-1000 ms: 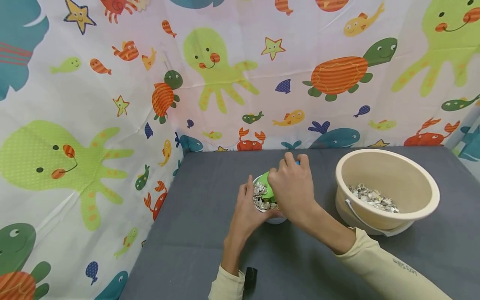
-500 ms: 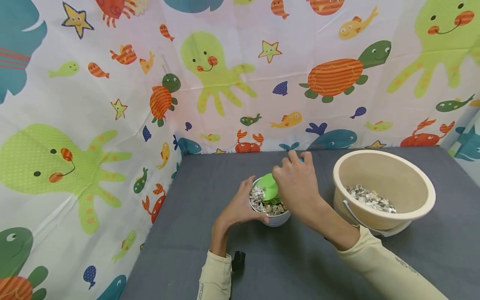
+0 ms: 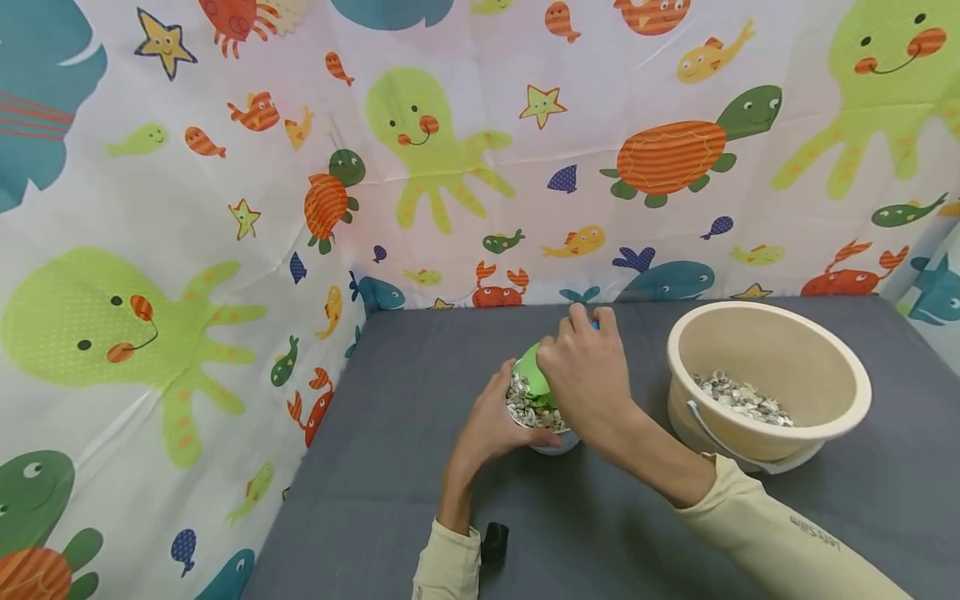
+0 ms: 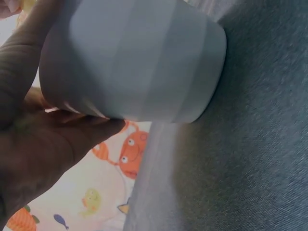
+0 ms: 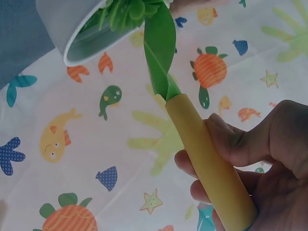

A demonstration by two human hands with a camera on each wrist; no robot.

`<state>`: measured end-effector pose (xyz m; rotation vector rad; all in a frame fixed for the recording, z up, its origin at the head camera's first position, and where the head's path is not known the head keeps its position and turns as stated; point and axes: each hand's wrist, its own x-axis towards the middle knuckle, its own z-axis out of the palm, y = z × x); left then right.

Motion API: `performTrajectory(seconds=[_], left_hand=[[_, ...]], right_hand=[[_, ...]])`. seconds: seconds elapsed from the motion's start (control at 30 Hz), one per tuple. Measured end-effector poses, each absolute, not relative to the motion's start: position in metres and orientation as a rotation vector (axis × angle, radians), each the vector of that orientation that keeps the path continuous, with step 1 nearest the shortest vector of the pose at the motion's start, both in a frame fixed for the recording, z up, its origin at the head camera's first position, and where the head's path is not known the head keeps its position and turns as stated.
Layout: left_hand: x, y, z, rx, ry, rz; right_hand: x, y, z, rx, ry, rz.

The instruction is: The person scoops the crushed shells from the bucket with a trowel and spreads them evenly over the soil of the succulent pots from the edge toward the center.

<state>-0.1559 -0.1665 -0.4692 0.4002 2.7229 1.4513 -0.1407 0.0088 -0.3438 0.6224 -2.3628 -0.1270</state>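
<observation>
A small white plant pot (image 4: 139, 57) stands on the grey cloth, filled with pale shell-like chips (image 3: 519, 410) around a green succulent-like plant (image 5: 132, 12). My left hand (image 3: 489, 423) holds the pot from its left side, thumb at the near side and fingers at the far side. In my right hand (image 3: 588, 367) I grip a garden trowel by its yellow handle (image 5: 211, 163), whose blue end shows above my fist in the head view. The green blade (image 3: 531, 371) points down over the pot's rim, right beside the plant leaves.
To the right stands a large cream bucket (image 3: 858, 400) with a thin carrying handle and more chips (image 3: 738, 396) on its bottom. A black wrist-worn device (image 3: 495, 542) sits by my left cuff. A sea-animal curtain (image 3: 465, 192) borders the table behind and at left.
My left hand swung left along the pot and has come partly back right. The trowel blade was lower among the chips' left side and is now slightly higher and further left.
</observation>
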Motion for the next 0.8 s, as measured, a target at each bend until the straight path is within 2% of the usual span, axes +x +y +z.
performTrajectory(seconds=[0.8], left_hand=[[-0.121,-0.143,-0.455,0.115,3.14,1.139]], right_hand=[[-0.135,0.037,-0.348,0.581,-2.396,-0.049]])
